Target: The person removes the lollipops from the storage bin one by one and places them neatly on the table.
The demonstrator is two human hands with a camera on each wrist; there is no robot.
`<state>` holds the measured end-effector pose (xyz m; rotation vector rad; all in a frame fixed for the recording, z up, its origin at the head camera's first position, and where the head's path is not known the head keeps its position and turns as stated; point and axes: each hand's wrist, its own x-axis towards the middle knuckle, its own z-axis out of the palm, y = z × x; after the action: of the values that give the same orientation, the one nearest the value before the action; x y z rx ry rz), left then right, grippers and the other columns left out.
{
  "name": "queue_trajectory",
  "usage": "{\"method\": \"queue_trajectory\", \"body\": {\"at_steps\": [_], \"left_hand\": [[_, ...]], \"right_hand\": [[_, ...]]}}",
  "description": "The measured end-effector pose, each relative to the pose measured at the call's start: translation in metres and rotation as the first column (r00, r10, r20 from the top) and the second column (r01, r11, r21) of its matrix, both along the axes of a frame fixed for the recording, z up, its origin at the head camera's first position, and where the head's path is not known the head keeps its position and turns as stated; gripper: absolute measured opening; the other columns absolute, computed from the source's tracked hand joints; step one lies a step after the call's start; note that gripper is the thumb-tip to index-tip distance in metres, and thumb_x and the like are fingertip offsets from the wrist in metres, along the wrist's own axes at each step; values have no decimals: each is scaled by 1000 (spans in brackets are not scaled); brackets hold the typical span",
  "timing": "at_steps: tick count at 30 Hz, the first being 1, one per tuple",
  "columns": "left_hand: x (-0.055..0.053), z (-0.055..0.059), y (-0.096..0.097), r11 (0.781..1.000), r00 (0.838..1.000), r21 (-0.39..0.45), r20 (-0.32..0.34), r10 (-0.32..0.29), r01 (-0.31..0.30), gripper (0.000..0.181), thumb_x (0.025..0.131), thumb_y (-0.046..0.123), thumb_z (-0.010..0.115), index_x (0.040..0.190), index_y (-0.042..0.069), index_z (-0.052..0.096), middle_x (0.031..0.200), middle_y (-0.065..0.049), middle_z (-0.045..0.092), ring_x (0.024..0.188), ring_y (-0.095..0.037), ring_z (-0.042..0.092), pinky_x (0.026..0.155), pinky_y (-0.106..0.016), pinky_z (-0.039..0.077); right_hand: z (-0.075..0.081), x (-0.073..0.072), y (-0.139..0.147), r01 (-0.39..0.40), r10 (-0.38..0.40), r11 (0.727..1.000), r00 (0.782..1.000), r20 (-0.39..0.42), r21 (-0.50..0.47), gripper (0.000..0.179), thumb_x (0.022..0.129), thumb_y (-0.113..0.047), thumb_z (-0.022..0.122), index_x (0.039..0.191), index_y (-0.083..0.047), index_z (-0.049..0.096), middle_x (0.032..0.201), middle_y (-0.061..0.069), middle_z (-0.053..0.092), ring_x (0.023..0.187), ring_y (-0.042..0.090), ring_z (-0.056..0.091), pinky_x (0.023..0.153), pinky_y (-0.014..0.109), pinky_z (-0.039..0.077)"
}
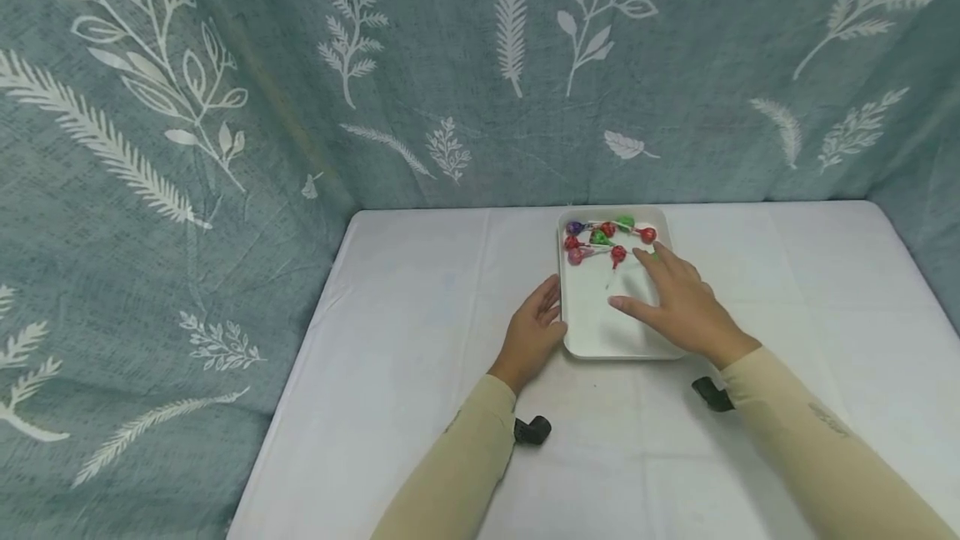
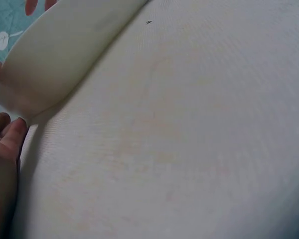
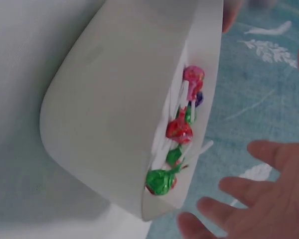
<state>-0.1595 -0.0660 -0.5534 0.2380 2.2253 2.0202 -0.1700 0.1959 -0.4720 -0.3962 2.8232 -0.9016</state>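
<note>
A white rectangular tray (image 1: 600,332) holds several wrapped lollipops, bunched toward its far end. Among them are a purple lollipop (image 1: 573,227), a pink lollipop (image 1: 576,257) and a red lollipop (image 1: 618,254) whose white stick points toward the near side. My left hand (image 1: 527,338) rests against the tray's left wall, the thumb touching near its lower corner in the left wrist view. Over the tray's right side hovers my right hand (image 1: 686,307), fingers spread and holding nothing. A green lollipop (image 3: 161,181) lies in the tray near it, partly hidden by the fingers in the head view.
A white cloth (image 1: 420,315) covers the table under the tray. Behind and to the left hangs a teal curtain (image 1: 450,48) with white leaf prints. Dark wrist-camera pieces (image 1: 532,431) jut from both sleeves just above the table.
</note>
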Motion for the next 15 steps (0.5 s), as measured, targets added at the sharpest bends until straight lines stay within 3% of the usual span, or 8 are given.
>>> {"method": "queue_trajectory", "body": {"at_steps": [5,7,12,15], "left_hand": [[1,-1,1,999,1000,24,-9,21,-21,75,90,-7,56,164,1,44,163,-12,51,141,-18,58,113,-26,50],[1,-2,1,999,999,45,-17,27,-26,73,90,-8,55,162,-1,46,161,-14,53,140,-19,59,113,-27,50],[1,-3,2,997,999,68,-25,24,-23,72,90,-9,56,161,-4,46,161,-16,53,142,-22,57,114,-27,50],[0,-4,1,997,999,72,-14,29,-28,72,90,-9,56,161,-3,47,161,-16,52,142,-22,57,114,-27,50]], "right_hand": [[-5,-6,-7,43,-47,996,998,-50,-75,94,103,-60,69,166,2,36,171,31,28,154,54,28,121,79,28],[-7,-9,-9,68,-76,988,996,-50,-136,89,104,-54,70,164,3,38,167,30,35,150,51,37,120,73,36],[-12,-17,-10,134,-138,950,990,7,-283,74,107,-37,71,162,3,41,162,28,42,135,47,55,108,67,53],[-15,-23,-10,169,-155,924,986,67,-342,70,108,-33,70,162,2,42,160,27,45,131,46,58,105,66,55]]}}
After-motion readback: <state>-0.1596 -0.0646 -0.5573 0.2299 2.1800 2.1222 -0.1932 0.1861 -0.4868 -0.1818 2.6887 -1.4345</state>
